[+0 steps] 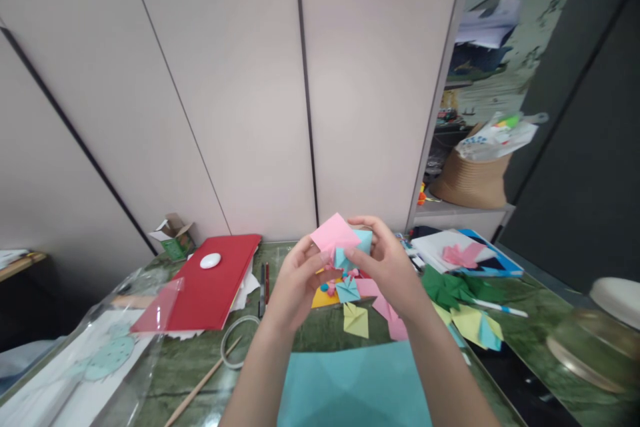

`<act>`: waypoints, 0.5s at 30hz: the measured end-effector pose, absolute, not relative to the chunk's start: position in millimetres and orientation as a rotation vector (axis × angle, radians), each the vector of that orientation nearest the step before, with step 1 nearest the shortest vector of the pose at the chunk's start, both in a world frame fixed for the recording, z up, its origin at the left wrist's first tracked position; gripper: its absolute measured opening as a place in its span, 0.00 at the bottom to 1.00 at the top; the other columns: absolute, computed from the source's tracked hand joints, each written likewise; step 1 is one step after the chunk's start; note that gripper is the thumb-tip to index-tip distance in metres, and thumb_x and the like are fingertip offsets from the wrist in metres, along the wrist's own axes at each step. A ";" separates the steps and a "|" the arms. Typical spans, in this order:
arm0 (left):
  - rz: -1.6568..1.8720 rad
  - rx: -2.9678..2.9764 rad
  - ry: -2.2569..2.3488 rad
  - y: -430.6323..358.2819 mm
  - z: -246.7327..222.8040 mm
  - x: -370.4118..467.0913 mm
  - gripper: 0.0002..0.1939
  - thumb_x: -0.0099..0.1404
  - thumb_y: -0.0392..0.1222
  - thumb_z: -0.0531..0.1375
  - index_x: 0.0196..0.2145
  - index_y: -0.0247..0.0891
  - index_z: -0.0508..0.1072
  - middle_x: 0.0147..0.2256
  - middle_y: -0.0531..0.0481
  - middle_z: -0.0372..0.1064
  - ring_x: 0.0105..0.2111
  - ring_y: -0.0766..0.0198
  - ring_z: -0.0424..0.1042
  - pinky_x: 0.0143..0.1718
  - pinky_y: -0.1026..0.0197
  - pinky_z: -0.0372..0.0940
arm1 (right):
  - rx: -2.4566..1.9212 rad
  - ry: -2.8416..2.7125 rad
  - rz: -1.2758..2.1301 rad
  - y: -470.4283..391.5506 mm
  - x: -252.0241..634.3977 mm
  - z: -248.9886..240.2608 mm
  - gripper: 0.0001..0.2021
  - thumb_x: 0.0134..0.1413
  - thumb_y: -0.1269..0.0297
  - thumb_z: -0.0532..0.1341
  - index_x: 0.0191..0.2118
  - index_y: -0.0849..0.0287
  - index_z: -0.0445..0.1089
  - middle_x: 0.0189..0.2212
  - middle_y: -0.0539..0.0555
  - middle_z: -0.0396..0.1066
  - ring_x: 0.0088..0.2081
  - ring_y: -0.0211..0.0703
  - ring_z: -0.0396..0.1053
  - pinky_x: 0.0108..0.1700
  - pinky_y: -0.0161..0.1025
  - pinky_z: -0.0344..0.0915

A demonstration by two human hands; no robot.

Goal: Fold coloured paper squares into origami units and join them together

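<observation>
Near the middle of the head view, my left hand [302, 275] pinches a pink folded paper [335, 233] by its lower left side. My right hand [384, 265] has its thumb and fingers closed on a light blue folded paper [361, 241]. The two papers touch and overlap between my hands, above the table. Just below them lie a small blue folded piece [348, 289], a yellow folded piece [355, 320] and pink strips [391, 317]. A large turquoise sheet [354, 383] lies under my forearms.
At left are a red folder [210, 287], a tape roll [240, 343], a wooden stick [203, 383] and a clear plastic sleeve [100, 373]. Green folded papers [447, 285], a black flat object [525, 383] and a lidded jar [597, 337] stand or lie at right.
</observation>
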State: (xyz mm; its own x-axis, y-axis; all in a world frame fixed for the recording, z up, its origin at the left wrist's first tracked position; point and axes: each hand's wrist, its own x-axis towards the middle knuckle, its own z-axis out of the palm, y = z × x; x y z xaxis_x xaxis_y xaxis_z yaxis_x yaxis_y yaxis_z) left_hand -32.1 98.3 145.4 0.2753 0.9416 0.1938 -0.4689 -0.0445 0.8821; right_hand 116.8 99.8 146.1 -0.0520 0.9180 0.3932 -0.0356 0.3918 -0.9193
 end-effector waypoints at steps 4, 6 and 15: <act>1.243 1.067 0.569 98.4 144.7 -28.9 0.14 0.58 0.36 0.62 0.43 0.35 0.73 0.41 0.44 0.73 0.33 0.66 0.72 0.31 0.67 0.69 | -0.910 -1.391 0.882 98.0 115.2 147.7 0.15 0.52 0.64 0.60 0.46 0.52 0.62 0.42 0.51 0.68 0.41 0.42 0.68 0.41 0.38 0.66; 1.269 1.047 0.573 99.0 143.5 -28.8 0.13 0.57 0.36 0.63 0.41 0.34 0.74 0.40 0.44 0.73 0.33 0.66 0.72 0.31 0.67 0.69 | -0.903 -1.373 0.856 98.1 115.0 148.0 0.13 0.53 0.62 0.59 0.46 0.53 0.62 0.40 0.51 0.68 0.40 0.42 0.68 0.40 0.38 0.66; 1.428 1.063 0.615 100.4 140.6 -27.0 0.10 0.55 0.38 0.65 0.37 0.35 0.74 0.38 0.46 0.74 0.34 0.66 0.73 0.33 0.66 0.69 | -0.907 -1.686 0.158 82.9 120.4 155.1 0.16 0.47 0.71 0.61 0.44 0.52 0.66 0.55 0.57 0.56 0.58 0.50 0.55 0.56 0.50 0.56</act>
